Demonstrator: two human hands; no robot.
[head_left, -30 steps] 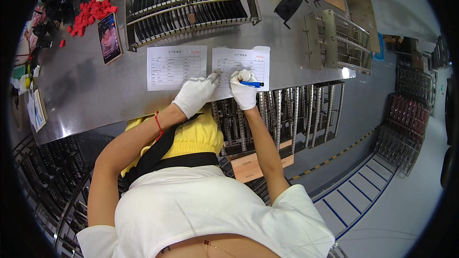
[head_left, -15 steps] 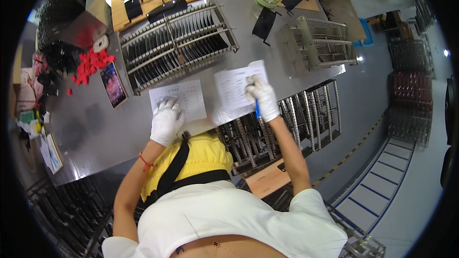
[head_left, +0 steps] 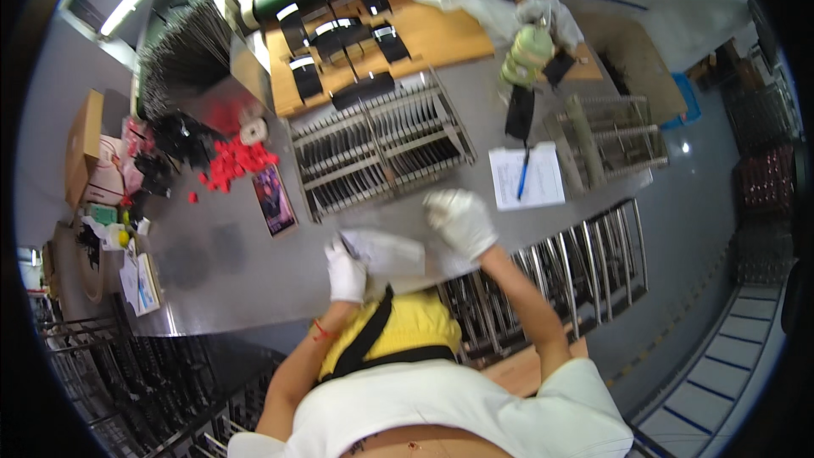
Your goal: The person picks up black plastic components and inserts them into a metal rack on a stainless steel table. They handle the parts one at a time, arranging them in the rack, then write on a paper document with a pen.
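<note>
My left hand [head_left: 346, 275], in a white glove, pinches the left end of a sheet of paper [head_left: 392, 253], which is smeared by motion and tilted at the table's near edge. Past the sheet's right end is my right hand [head_left: 463, 222], also gloved, over the bare metal; its fingers are loosely bent and a little apart, with nothing seen in them. Further right, a second printed sheet [head_left: 545, 182] lies flat. A blue pen [head_left: 522, 176] rests across it.
A metal rack [head_left: 381, 148] filled with dark thin plates stands beyond my hands. Left of it lie a phone [head_left: 274, 201] and red pieces [head_left: 236, 163]. Right are an empty rack [head_left: 606, 140] and a green bottle [head_left: 526, 55]. More racks [head_left: 551, 276] stand below the table edge.
The pen has left my right hand and lies on the right sheet, which now sits further right. My right hand has moved left toward the other sheet, which my left hand now lifts.
</note>
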